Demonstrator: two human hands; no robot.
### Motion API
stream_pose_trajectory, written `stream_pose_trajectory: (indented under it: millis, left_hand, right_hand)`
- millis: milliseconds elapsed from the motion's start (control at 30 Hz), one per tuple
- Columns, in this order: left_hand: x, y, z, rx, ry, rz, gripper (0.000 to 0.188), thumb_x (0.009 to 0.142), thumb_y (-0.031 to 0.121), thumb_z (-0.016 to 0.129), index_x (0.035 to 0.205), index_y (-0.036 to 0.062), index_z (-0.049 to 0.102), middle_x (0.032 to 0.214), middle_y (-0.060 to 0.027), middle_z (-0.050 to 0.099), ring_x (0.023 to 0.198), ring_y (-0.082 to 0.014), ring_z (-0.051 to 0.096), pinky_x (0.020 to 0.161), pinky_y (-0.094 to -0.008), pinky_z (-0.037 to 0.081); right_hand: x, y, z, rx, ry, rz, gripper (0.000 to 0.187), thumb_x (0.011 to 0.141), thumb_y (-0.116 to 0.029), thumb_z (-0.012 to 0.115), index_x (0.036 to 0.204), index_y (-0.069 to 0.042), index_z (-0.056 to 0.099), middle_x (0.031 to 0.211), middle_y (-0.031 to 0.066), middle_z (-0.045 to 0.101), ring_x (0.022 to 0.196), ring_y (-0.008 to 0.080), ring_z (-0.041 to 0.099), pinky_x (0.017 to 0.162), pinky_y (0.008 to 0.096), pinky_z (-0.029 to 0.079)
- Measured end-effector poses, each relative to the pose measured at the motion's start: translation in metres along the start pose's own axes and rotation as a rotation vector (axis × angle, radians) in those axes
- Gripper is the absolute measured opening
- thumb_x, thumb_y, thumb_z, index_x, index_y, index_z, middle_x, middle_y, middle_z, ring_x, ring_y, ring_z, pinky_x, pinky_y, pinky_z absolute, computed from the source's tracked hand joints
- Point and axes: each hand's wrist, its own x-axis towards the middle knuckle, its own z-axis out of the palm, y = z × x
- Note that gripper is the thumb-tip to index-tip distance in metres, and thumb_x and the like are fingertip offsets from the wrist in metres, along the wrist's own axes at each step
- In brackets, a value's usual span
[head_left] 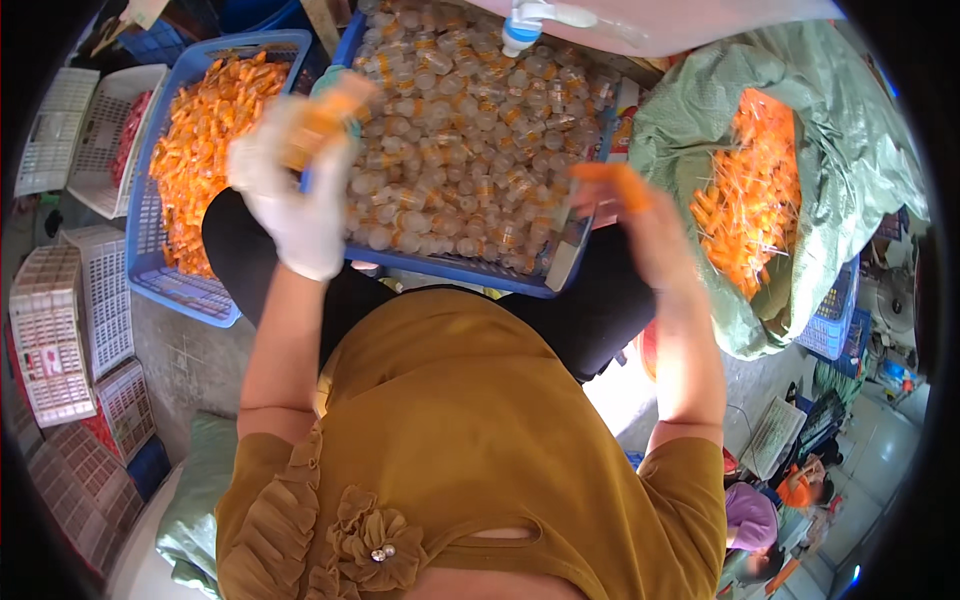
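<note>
Left hand [292,200], white-gloved: fingers closed around an orange item [335,115], motion-blurred, its exact form unreadable; position above the left side of a blue tray [450,270] filled with small clear containers [450,130]. Right hand [650,225]: beside the tray's right edge, orange at the fingers, blurred; cannot tell whether it holds anything. Far left: blue basket [190,293] of orange pieces [215,130]. Right: green sack [810,110], open, more orange pieces inside.
</note>
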Motion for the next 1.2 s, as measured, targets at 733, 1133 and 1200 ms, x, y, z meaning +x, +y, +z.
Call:
stream_pose_trajectory:
  millis: [733,1133,1200]
  left_hand:
    - [-0.039,-0.045,0.089,-0.748,-0.922,-0.658,0.043,0.087,0.019,0.068,0.124,0.0069,0.050,0.114,-0.0096,0.060,0.087,-0.0165,0.063,0.083,-0.0318,0.048]
    - [0.002,0.021,0.112,-1.057,-0.614,-0.706,0.045,0.090,0.009,0.063,0.132,0.0000,0.047,0.112,-0.0095,0.061,0.084,-0.0103,0.060,0.079,-0.0245,0.049]
    - [0.001,0.023,0.113,-1.035,-0.597,-0.685,0.047,0.091,0.006,0.062,0.134,0.0008,0.046,0.118,-0.0107,0.060,0.089,-0.0118,0.061,0.083,-0.0255,0.049]
  right_hand:
    - [-0.017,0.056,-0.168,-0.787,0.754,-0.364,0.031,0.078,0.009,0.061,0.106,-0.003,0.061,0.103,0.0061,0.063,0.093,0.0180,0.061,0.082,0.0294,0.048]
    - [0.044,-0.088,0.010,-0.319,0.230,-0.798,0.025,0.089,-0.001,0.064,0.113,0.002,0.063,0.104,0.0060,0.066,0.095,0.0141,0.062,0.088,0.0274,0.048]
    - [0.050,-0.108,0.024,-0.153,0.281,-0.822,0.027,0.087,0.000,0.065,0.114,0.002,0.062,0.105,0.0062,0.066,0.099,0.0146,0.061,0.092,0.0280,0.047]
